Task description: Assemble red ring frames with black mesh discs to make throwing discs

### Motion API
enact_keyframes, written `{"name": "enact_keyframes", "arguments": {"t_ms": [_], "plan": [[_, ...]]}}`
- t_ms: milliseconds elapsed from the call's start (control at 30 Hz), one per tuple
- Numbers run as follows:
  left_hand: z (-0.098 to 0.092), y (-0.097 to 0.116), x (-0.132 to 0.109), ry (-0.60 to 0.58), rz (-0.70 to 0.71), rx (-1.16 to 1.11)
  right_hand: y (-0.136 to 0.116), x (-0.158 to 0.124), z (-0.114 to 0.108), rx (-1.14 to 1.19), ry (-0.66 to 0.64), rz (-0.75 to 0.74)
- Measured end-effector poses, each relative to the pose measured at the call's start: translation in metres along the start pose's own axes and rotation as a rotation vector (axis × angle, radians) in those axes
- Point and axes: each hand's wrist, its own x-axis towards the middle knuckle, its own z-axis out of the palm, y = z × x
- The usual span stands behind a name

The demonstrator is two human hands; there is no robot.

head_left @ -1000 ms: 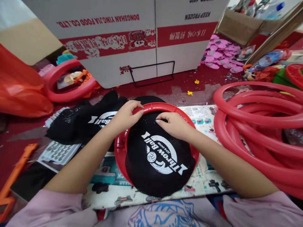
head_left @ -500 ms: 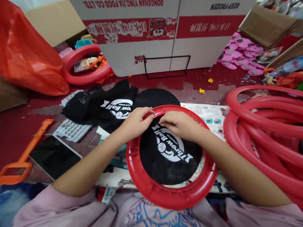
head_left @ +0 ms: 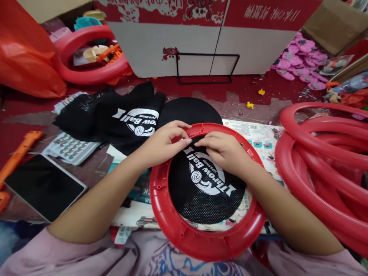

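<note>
A red plastic ring (head_left: 207, 245) lies in front of me, its ribbed inner side facing up. Inside it is a round black mesh fabric (head_left: 209, 211) with white "Throw Ball" print. My left hand (head_left: 169, 142) closes on the ring's far left rim, fingers over the rim and thumb at the mesh edge. Beside it, my right hand (head_left: 222, 151) is bent with thumb and forefinger pinched at the fabric's top edge. The fingertips of both hands almost meet there. Whatever lies under the right palm is hidden.
More black printed fabric (head_left: 109, 111) and a plain black disc (head_left: 191, 111) lie beyond the ring. Red rings (head_left: 290, 165) are piled at right. At left are a tablet (head_left: 44, 188), an orange plastic piece (head_left: 21, 153) and a tray of small round parts (head_left: 71, 147). A white carton (head_left: 143, 50) stands behind.
The view has tilted downward a little. Both hands stay at the ring's far edge; the left fingers have spread slightly and the right hand has shifted slightly. The ring has hardly moved.
</note>
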Motion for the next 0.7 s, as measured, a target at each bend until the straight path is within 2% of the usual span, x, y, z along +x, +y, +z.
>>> {"name": "enact_keyframes", "arguments": {"t_ms": [100, 200, 367, 700], "plan": [[0.003, -0.001, 0.003, 0.099, -0.066, -0.021, -0.001, 0.0, 0.002, -0.064, -0.044, 0.075], [0.005, -0.003, 0.005, 0.14, -0.111, -0.022, -0.003, 0.001, 0.005, -0.132, -0.12, 0.142], [0.008, -0.007, 0.006, 0.154, -0.17, -0.038, -0.005, 0.003, 0.007, -0.208, -0.211, 0.168], [0.01, -0.01, 0.006, 0.148, -0.148, 0.003, -0.002, 0.003, 0.009, -0.218, -0.228, 0.119]]}}
